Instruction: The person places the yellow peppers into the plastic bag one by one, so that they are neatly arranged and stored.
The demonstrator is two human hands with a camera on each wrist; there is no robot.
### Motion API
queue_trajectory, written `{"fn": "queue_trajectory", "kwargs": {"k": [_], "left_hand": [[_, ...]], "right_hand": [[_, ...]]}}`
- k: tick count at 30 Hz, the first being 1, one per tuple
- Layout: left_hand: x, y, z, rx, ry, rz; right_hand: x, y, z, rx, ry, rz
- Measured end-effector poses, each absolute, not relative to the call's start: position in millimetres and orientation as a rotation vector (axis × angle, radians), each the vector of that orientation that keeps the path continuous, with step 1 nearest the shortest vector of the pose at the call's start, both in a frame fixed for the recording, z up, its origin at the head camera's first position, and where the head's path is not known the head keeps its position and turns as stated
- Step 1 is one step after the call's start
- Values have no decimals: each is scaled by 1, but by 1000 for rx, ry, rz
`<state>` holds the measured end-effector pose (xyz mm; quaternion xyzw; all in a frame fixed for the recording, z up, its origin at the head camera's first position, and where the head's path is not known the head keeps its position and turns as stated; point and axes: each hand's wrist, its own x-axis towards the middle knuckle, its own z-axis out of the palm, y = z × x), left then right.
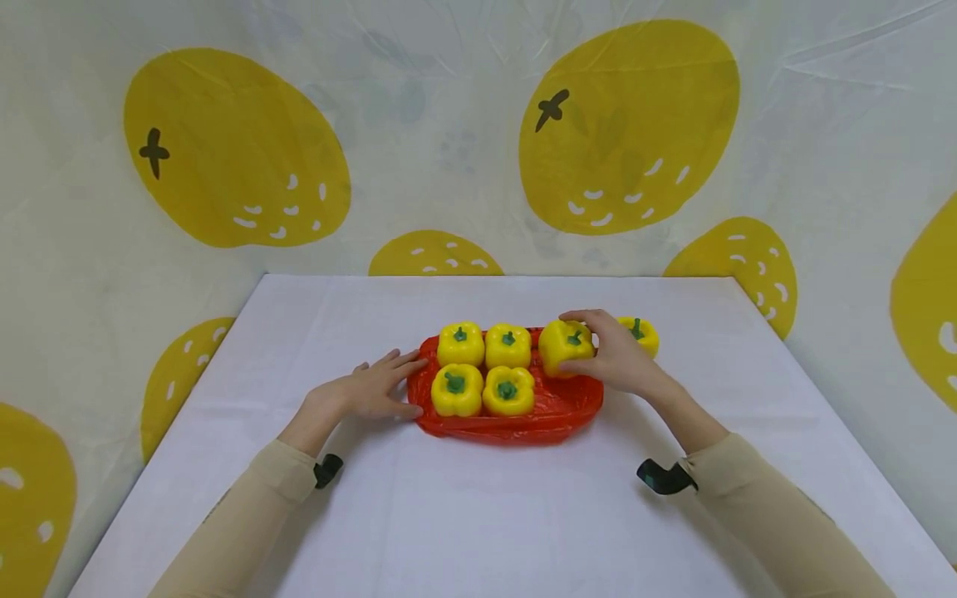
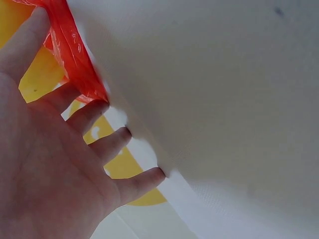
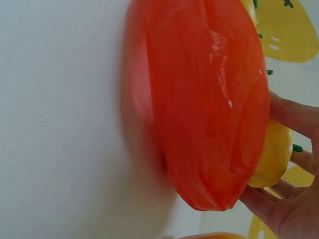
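My right hand (image 1: 620, 353) grips a yellow bell pepper (image 1: 561, 349) over the right part of a red plastic bag (image 1: 553, 428), thumb on the near side and fingers behind. In the right wrist view, the bag's side (image 3: 204, 109) hides part of that pepper (image 3: 273, 154). Inside the bag, at its left and middle, sit several more yellow peppers with green stems, such as the front-left pepper (image 1: 457, 397). At the bag's left rim, my left hand (image 1: 374, 389) spreads its fingers and touches the red plastic, its palm holding nothing.
One more yellow pepper (image 1: 649, 339) lies on the white table (image 1: 478, 515) right of the bag, partly behind my right hand. Behind the table hangs a pale cloth (image 1: 441, 124) printed with large yellow fruit. A dark wrist device (image 1: 665, 477) sits at my right cuff.
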<state>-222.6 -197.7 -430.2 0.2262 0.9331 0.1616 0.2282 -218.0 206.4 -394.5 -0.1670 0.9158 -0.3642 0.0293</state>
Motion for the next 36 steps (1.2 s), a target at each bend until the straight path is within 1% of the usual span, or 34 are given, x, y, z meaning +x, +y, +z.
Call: {"fn": "queue_trajectory", "kwargs": {"k": [8,14,21,36], "left_hand": [[-223,-197,-431,615,2573,439],[-222,-198,-430,622,2570,446],[-222,-197,-430,621,2571,445],[-222,-197,-430,630,2574,446]], "right_hand": [[-218,196,-402,-462,2842,-1053],[-218,193,-406,-487,2853,-1026],[-218,198,-406,-498,2852,-1045],[-212,222,-391,-481,2861,-1113]]}}
